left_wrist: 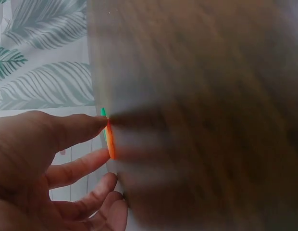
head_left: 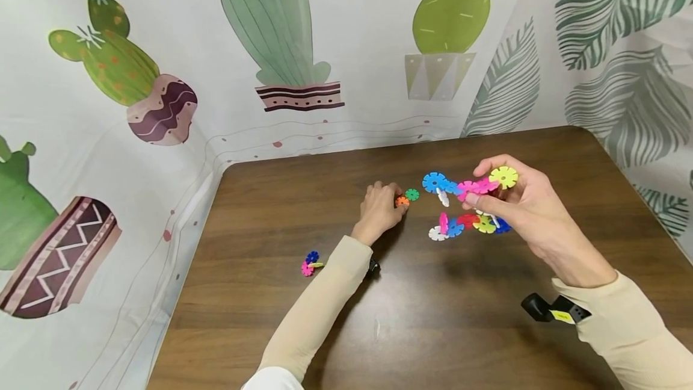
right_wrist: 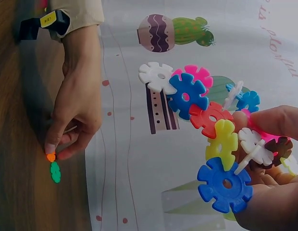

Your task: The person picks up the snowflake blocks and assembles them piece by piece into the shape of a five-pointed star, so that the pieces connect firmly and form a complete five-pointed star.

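My left hand pinches an orange notched plastic disc between thumb and index finger, low over the table. A green disc adjoins the orange one; in the right wrist view the two look joined. In the air to the right, my right hand holds a built piece of interlocked notched discs. Its upper row shows a light blue disc, pink discs and a yellow-green disc. Its lower row has white, blue, red disc, yellow and dark blue disc. The palm hides part of the piece.
A small joined cluster of dark blue, pink and yellow discs lies on the brown wooden table, left of my left forearm. Behind the table hangs a white cloth printed with cacti and leaves. A black wrist camera sits on the right sleeve.
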Demonstrator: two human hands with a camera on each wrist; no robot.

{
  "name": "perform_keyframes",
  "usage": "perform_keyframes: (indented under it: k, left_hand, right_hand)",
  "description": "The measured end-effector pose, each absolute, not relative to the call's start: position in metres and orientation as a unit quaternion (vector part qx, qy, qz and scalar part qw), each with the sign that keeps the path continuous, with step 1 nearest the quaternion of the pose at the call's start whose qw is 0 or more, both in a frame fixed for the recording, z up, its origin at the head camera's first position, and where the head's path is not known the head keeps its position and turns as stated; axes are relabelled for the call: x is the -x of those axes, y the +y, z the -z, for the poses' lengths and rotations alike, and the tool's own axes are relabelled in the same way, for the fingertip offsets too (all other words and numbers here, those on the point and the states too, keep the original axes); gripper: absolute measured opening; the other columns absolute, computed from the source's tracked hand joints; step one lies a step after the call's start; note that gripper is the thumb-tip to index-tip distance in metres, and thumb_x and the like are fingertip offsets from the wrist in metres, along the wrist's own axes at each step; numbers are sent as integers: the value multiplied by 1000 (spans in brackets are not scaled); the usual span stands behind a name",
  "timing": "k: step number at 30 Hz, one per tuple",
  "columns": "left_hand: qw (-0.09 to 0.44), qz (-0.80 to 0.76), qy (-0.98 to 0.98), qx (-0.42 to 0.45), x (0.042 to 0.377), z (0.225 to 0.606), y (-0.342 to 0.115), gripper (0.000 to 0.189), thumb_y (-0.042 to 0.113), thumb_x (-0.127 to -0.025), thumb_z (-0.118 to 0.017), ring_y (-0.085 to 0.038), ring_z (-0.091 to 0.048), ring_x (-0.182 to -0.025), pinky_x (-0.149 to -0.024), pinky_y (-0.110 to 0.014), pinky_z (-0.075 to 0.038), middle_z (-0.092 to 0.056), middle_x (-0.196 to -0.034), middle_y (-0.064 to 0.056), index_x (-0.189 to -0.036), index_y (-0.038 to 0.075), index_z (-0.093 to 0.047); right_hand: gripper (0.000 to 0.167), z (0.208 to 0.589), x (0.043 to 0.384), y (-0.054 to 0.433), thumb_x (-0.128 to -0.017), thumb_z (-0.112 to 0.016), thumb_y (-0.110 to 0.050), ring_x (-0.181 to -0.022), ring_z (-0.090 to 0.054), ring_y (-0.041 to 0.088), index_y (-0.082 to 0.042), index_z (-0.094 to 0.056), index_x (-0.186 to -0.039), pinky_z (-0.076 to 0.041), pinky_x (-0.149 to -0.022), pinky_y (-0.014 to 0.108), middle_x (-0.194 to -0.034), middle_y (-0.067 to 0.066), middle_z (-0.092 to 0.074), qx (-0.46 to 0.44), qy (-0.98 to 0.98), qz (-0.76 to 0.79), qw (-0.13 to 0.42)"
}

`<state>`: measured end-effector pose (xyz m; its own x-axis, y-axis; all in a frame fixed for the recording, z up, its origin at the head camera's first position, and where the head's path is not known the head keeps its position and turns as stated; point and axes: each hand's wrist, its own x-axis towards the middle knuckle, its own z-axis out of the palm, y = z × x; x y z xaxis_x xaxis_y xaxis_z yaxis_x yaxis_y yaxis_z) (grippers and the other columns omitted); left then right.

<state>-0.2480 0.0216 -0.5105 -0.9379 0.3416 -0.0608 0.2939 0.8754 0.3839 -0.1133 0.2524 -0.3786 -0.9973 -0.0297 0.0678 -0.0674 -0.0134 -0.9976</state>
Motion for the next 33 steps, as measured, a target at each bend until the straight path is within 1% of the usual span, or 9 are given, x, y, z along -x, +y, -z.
perform_keyframes:
  k: [5,15,17,20,23,25,27,30,33]
  left_hand:
    - [68,-184,968,-159,250,512,24,27,35,-98,-80,-28,-61,-112,-80,-46,-62,-67,-118,-9,-119,19,-74]
    - [71,-200,964,-161,251,513,24,27,32,-97,-82,-26,-62,-107,-78,-42,-60,-67,-111,-6,-114,17,-69]
    - [65,-208,961,-172,258,525,23,28,33,-95,-83,-24,-63,-103,-75,-41,-59,-69,-108,-4,-113,19,-68]
    - [56,-227,955,-184,271,548,23,29,31,-93,-85,-22,-65,-95,-69,-38,-56,-70,-103,0,-111,23,-64]
    - [43,-236,951,-195,280,567,22,28,29,-94,-84,-19,-64,-85,-64,-36,-52,-70,-99,3,-113,26,-63]
    - [48,-245,947,-202,274,554,21,24,25,-95,-83,-18,-63,-79,-61,-34,-51,-70,-94,4,-112,26,-65]
    - [45,-258,942,-209,265,540,19,19,23,-96,-82,-16,-62,-76,-60,-32,-50,-71,-90,3,-110,22,-68]
    - [31,-277,934,-223,250,516,18,10,18,-97,-80,-12,-63,-75,-62,-26,-50,-73,-87,3,-104,18,-73]
    - [0,-305,921,-242,241,505,16,6,16,-97,-80,-9,-63,-75,-67,-19,-48,-76,-86,1,-101,13,-77]
  right_hand:
    - [33,379,114,252,-93,-77,6,-84,-82,20,-9,-63,-119,-63,-68,23,-97,1,-77,-38,-699,-714,14]
    - [34,378,113,253,-93,-77,7,-84,-82,19,-9,-63,-119,-63,-68,23,-97,1,-77,-42,-699,-713,16]
    - [34,378,112,253,-93,-77,7,-84,-82,20,-9,-63,-119,-63,-67,23,-97,1,-77,-43,-697,-716,15]
    - [34,378,112,253,-93,-77,8,-83,-82,19,-9,-63,-119,-63,-67,24,-96,1,-77,-45,-693,-719,15]
    - [34,378,112,253,-93,-77,8,-83,-82,19,-9,-63,-119,-63,-67,24,-96,1,-77,-47,-691,-721,16]
    - [34,378,112,253,-93,-77,7,-83,-82,18,-9,-63,-119,-63,-67,24,-96,1,-77,-46,-694,-719,15]
    - [34,378,111,252,-93,-77,7,-84,-82,19,-9,-63,-119,-63,-67,24,-96,1,-78,-44,-697,-715,14]
    - [34,378,111,252,-93,-77,6,-84,-82,18,-10,-63,-119,-63,-67,24,-96,0,-78,-42,-701,-712,13]
    - [34,377,110,252,-93,-77,6,-84,-82,18,-10,-63,-119,-62,-67,24,-96,0,-77,-43,-699,-713,15]
